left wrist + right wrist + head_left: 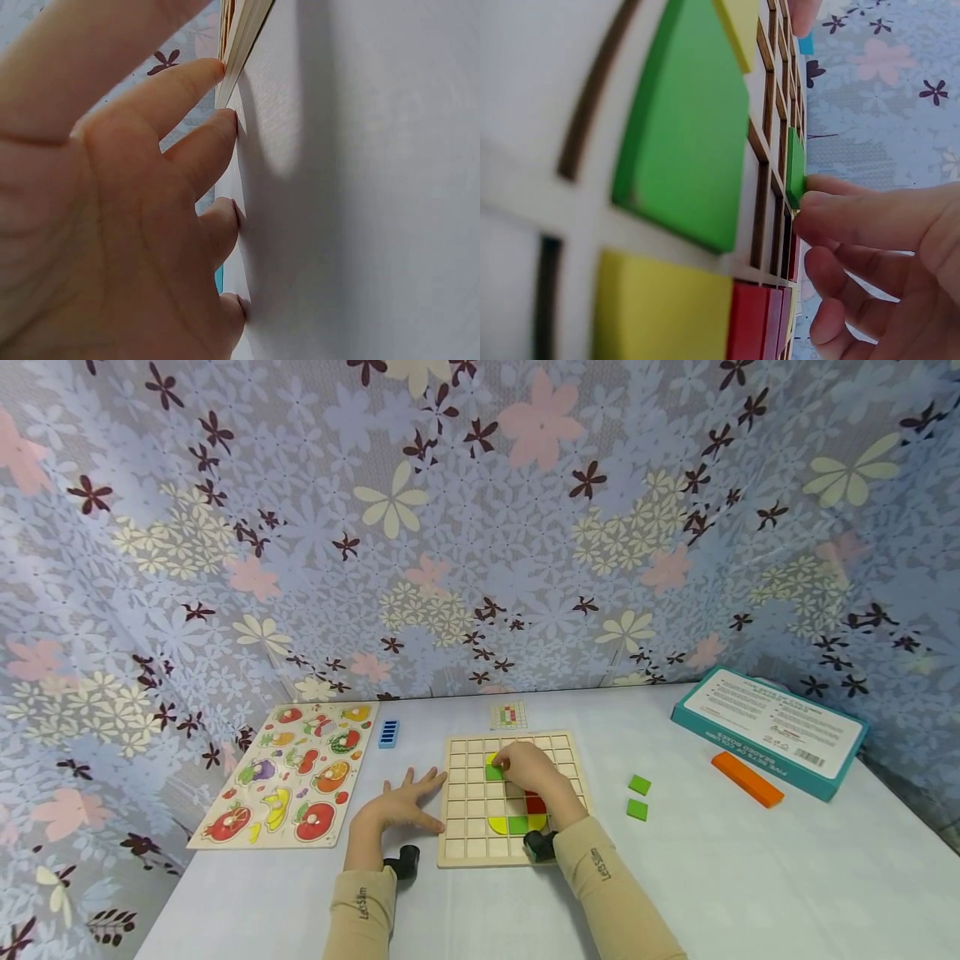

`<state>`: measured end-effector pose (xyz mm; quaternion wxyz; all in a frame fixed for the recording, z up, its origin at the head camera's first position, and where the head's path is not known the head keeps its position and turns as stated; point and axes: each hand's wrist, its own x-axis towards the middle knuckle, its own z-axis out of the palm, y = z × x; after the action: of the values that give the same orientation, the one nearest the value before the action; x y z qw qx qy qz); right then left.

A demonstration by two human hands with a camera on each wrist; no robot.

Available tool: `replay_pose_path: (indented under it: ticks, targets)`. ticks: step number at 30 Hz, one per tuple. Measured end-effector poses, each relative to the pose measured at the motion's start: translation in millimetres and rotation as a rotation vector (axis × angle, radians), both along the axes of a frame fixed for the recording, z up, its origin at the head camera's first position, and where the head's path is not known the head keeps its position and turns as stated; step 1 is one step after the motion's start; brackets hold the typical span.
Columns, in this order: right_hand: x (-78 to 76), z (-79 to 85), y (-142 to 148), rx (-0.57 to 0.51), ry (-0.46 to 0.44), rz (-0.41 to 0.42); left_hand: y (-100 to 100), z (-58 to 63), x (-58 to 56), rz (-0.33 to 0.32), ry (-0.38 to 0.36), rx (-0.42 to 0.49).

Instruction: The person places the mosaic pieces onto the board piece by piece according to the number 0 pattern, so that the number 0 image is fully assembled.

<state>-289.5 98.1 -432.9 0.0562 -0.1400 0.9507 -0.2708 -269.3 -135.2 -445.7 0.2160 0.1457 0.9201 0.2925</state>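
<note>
A wooden grid board (pixel 467 852) lies in front of me, holding coloured tiles. My right hand (pixel 532 768) is over its upper middle, thumb and forefinger pinching at the edge of a green square tile (pixel 795 169). A yellow tile (pixel 491 758) sits just above that tile. Lower on the board are a yellow rounded tile (pixel 497 826), another green tile (pixel 518 826) and red tiles (pixel 536 803), partly hidden by the right arm. My left hand (pixel 403 802) lies with fingers spread at the board's left edge, fingertips against its side (pixel 244 45).
Two loose green tiles (pixel 637 797) lie right of the board. A small pattern card (pixel 509 715) and a blue piece (pixel 388 734) are behind it. Leftward is a fruit puzzle board (pixel 296 777); rightward, an orange bar (pixel 747 779) and a teal box (pixel 772 727). A flowered cloth hangs behind.
</note>
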Motion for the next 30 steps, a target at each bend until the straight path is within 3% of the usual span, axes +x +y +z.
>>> replay_pose_path:
  ticks: [13,23,30]
  targets:
    - [4.8,3.2,4,0.009,-0.052,0.041,-1,-1.9,0.0,-0.005,-0.001,0.004]
    - [11.6,9.1,20,-0.138,-0.034,0.064,-1,-1.2,0.7,-0.001,0.002,0.003]
    - [14.2,11.6,40,-0.160,0.003,0.054,0,-0.6,0.6,-0.003,0.003,0.006]
